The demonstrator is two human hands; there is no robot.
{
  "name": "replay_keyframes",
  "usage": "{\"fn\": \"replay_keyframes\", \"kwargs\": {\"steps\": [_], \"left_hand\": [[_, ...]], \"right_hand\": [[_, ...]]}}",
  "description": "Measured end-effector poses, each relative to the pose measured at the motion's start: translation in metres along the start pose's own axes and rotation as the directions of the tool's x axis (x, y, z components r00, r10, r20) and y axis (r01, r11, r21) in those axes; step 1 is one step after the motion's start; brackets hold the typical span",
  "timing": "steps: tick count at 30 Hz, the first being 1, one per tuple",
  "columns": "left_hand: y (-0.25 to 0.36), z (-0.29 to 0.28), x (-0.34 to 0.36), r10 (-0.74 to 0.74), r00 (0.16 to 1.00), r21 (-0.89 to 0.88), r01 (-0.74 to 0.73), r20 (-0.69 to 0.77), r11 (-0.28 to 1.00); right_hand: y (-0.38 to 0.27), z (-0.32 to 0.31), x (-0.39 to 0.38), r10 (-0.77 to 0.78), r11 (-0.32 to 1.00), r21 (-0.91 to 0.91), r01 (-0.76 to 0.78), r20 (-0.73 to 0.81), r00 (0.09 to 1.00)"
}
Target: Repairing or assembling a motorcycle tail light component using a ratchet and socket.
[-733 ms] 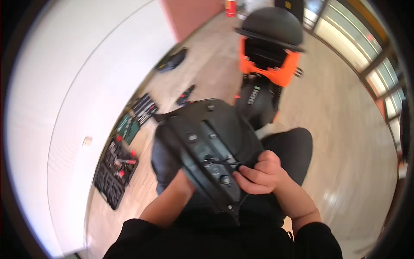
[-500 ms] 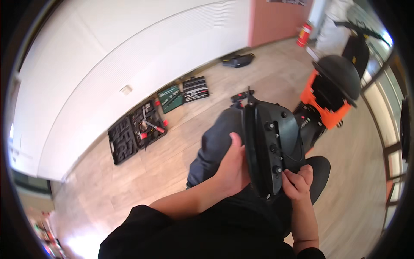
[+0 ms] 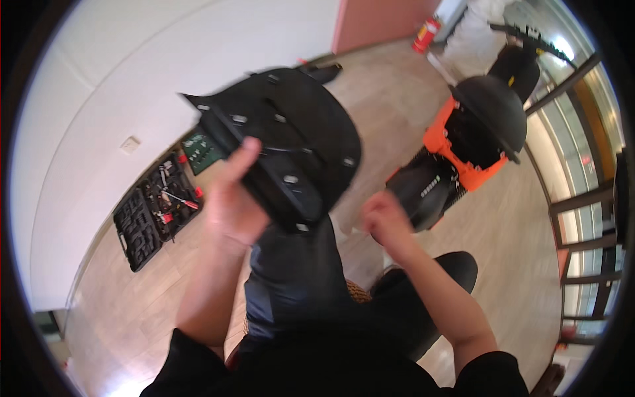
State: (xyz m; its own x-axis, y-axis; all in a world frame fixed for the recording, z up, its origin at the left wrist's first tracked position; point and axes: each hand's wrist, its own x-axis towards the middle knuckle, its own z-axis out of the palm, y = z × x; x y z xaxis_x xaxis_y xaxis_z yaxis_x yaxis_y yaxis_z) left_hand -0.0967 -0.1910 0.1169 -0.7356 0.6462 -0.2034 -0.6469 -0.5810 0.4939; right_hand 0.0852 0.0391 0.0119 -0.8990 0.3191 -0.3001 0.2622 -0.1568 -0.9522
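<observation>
In my left hand [image 3: 231, 198] is a black moulded panel [image 3: 311, 126], shaped like the underside of a seat, raised and tilted above my left thigh. The thumb lies over its near edge, and the other fingers are hidden beneath. Several small metal fittings dot its face. My right hand [image 3: 387, 221] is apart from the panel, its fingers curled in and blurred; whatever they may hold is hidden. It hovers by the rear of an orange and black two-wheeler [image 3: 456, 142] with a rounded black cover and handlebars.
An unfolded black tool case [image 3: 139, 228] lies on the floor along the white wall, with a green tool tray [image 3: 200, 152] beside it. A red fire extinguisher [image 3: 426, 34] stands at the back. Dark-framed windows [image 3: 582, 231] run along the right.
The panel has swung up and left from my lap in my left hand, its fitted face turned more toward view. My right hand has come off it and moved left and up.
</observation>
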Motion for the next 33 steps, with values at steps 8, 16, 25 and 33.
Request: {"fn": "replay_keyframes", "kwargs": {"steps": [8, 16, 25, 33], "left_hand": [[0.028, -0.098, 0.096, 0.134, 0.989, 0.086, -0.139, 0.063, 0.987], [0.128, -0.247, 0.099, 0.258, 0.941, 0.284, -0.192, -0.219, 0.939], [0.105, -0.368, 0.109, 0.236, 0.808, 0.226, -0.131, -0.539, 0.965], [0.097, -0.42, 0.077, -0.005, 0.872, -0.193, -0.102, -0.489, 0.976]], "right_hand": [[0.42, -0.061, 0.032, 0.578, 0.357, -0.909, -0.215, 0.034, 0.815], [0.517, -0.082, 0.04, -0.08, 0.492, -0.809, -0.322, -0.41, 0.909], [0.525, -0.091, 0.056, -0.027, 0.225, -0.842, -0.489, -0.507, 0.861], [0.41, -0.059, 0.096, 0.687, 0.233, -0.788, -0.57, -0.282, 0.67]]}}
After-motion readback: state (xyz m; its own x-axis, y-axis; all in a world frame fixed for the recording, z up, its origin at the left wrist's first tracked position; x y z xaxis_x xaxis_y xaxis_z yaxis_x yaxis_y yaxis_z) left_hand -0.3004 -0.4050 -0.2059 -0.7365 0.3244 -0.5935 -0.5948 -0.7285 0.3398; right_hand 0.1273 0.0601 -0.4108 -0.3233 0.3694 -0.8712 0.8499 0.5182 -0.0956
